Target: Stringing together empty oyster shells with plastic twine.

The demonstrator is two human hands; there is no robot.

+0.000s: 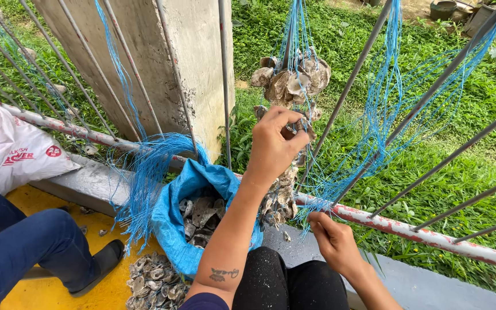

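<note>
My left hand (272,146) is raised at the railing, fingers pinched on an oyster shell (304,123) that hangs on a blue string. Above it a cluster of strung shells (291,79) dangles from blue strings (295,28). More strung shells (279,198) hang below my left wrist against the rail. Lower and to the right, my right hand (333,238) pinches the blue string (317,206) close to the red-and-white rail (409,229).
A blue sack (170,229) of loose shells lies open by my knee, with a shell pile (153,284) on the yellow floor. Another person's jeans-clad leg (24,247) and white sack (12,152) are at left. Concrete pillar (190,63), railing bars, grass beyond.
</note>
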